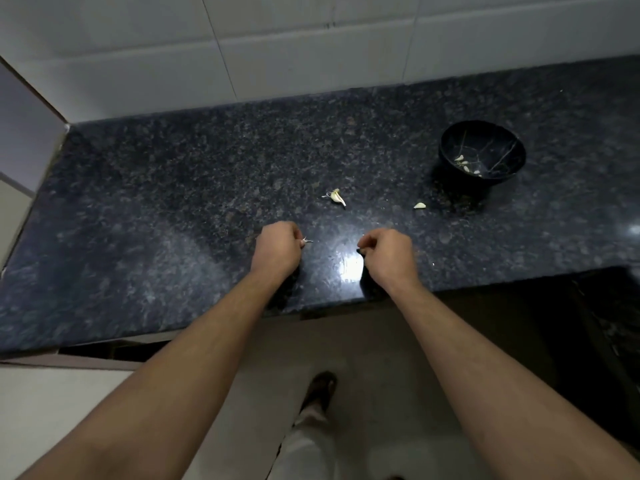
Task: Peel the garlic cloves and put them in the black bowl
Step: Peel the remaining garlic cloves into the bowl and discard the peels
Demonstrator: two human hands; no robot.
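Observation:
My left hand (278, 245) is curled over the dark granite counter (173, 202), pinching a small garlic clove (306, 241) whose tip pokes out to the right. My right hand (388, 252) is curled a short way to the right, fingers closed; whether anything is in them is hidden. Beyond the hands lie a garlic clove with loose skin (336, 197) and a smaller clove (419, 205). The black bowl (450, 147) stands at the far right with several pale peeled cloves (465, 163) inside.
White wall tiles (311, 46) rise behind the counter, and a side wall closes the left end. The counter's front edge runs just under my wrists. Below it are a pale floor and my foot (320, 389). A dark recess lies at the lower right.

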